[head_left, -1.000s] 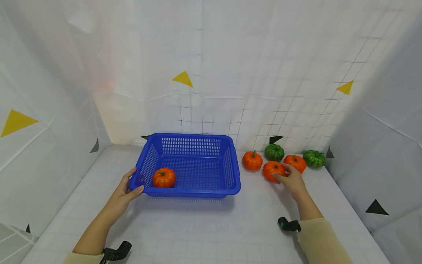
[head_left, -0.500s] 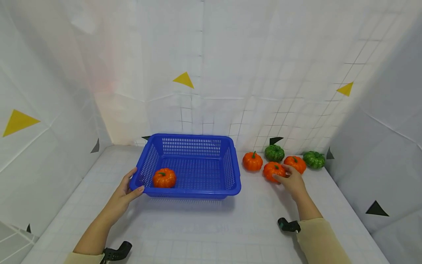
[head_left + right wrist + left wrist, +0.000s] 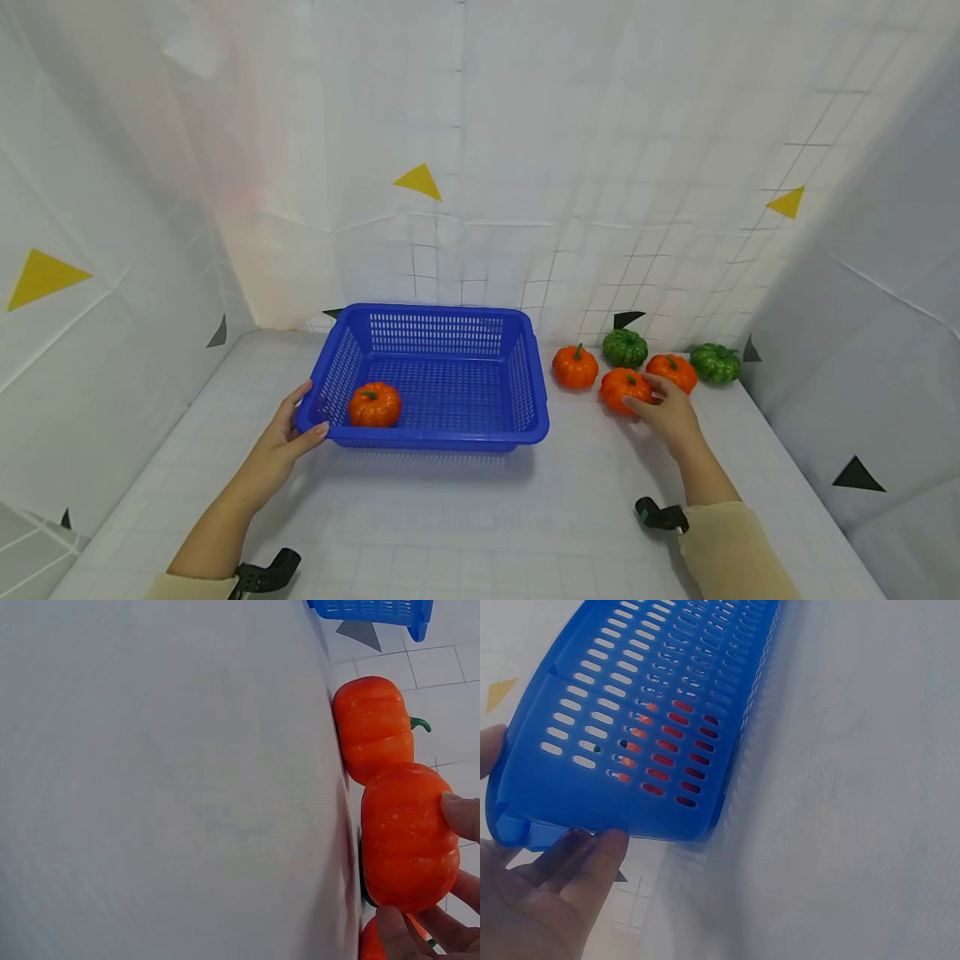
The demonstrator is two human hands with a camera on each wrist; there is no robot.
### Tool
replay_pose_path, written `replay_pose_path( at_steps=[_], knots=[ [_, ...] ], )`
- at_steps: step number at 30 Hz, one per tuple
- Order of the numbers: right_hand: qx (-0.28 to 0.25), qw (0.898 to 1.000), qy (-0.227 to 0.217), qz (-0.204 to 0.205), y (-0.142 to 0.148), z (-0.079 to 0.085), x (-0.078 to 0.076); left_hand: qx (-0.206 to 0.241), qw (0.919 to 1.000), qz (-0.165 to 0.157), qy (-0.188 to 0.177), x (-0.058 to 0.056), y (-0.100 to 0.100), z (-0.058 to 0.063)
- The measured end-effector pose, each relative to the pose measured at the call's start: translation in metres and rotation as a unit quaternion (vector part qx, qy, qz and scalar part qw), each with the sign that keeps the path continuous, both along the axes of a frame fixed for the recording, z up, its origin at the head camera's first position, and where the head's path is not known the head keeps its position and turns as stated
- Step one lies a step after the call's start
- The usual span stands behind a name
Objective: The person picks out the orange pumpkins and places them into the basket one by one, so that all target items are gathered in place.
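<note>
A blue perforated plastic basket stands on the white tabletop, and one orange pumpkin sits inside it at the front left. My left hand grips the basket's left front corner, thumb over the rim; in the left wrist view the fingers curl beneath the basket's edge. My right hand holds a second orange pumpkin between thumb and fingers. In the right wrist view the thumb lies near the stem side of this held pumpkin, with fingertips at its lower side.
Around the right hand are an orange pumpkin, another orange pumpkin, a green pumpkin and a second green pumpkin. White sheeting with yellow and black triangles walls the back and sides of the tabletop.
Almost everything stays put. The right forearm has shifted very slightly toward the right, with the hand still on the same pumpkin; the left hand and basket are unmoved.
</note>
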State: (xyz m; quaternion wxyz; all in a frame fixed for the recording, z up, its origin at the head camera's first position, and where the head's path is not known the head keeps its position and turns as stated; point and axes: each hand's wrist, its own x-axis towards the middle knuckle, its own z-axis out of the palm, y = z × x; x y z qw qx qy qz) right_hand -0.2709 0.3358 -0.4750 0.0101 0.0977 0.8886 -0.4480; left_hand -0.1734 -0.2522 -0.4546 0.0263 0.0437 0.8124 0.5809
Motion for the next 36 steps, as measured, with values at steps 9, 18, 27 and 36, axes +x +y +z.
replay_pose_path(
  at_steps=[9,18,27,36],
  knots=[
    [0.001,1.0,0.013,0.021,0.0,0.016,0.01,0.002,1.0,-0.002,0.001,0.0,0.0,0.0],
    [0.004,0.999,0.027,0.04,-0.006,0.032,0.018,0.003,1.0,-0.005,0.002,0.0,0.0,0.0],
    [0.009,0.998,0.027,0.053,-0.013,0.053,0.029,0.004,1.0,-0.004,0.002,0.001,0.0,0.0],
    [0.017,0.998,0.026,0.06,-0.023,0.07,0.036,0.002,1.0,-0.003,0.003,0.001,0.001,0.0]
  ],
)
